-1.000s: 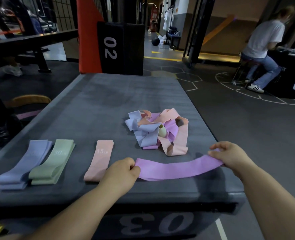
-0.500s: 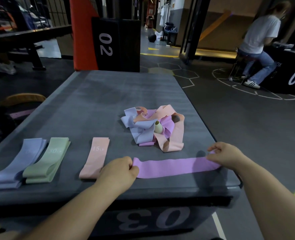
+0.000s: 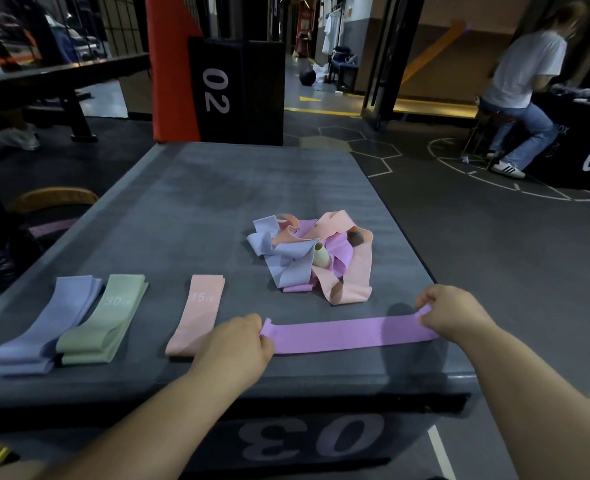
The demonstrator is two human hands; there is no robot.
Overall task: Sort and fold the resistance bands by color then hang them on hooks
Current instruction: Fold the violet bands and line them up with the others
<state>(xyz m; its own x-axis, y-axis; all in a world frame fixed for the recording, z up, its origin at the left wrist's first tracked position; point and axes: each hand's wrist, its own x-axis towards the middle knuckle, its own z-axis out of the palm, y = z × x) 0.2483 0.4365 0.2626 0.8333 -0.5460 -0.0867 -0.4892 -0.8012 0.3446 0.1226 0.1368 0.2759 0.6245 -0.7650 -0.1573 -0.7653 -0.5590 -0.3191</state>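
Note:
A purple band (image 3: 347,333) lies stretched flat along the front edge of the grey box top (image 3: 189,209). My left hand (image 3: 233,346) pinches its left end and my right hand (image 3: 454,315) pinches its right end. Behind it sits a tangled pile of bands (image 3: 312,258) in blue, peach, purple and pale green. To the left lie folded bands: a peach one marked 15 (image 3: 198,311), a green one marked 30 (image 3: 108,318) and a blue one (image 3: 49,323).
The box, marked 03 on its front, drops off close to my hands and at the right edge. A black and red pad marked 02 (image 3: 231,91) stands behind it. A seated person (image 3: 522,91) is at the far right. No hooks are in view.
The purple band has been pulled straighter and flatter between my hands. My right hand shifted slightly and now pinches the end with its fingertips.

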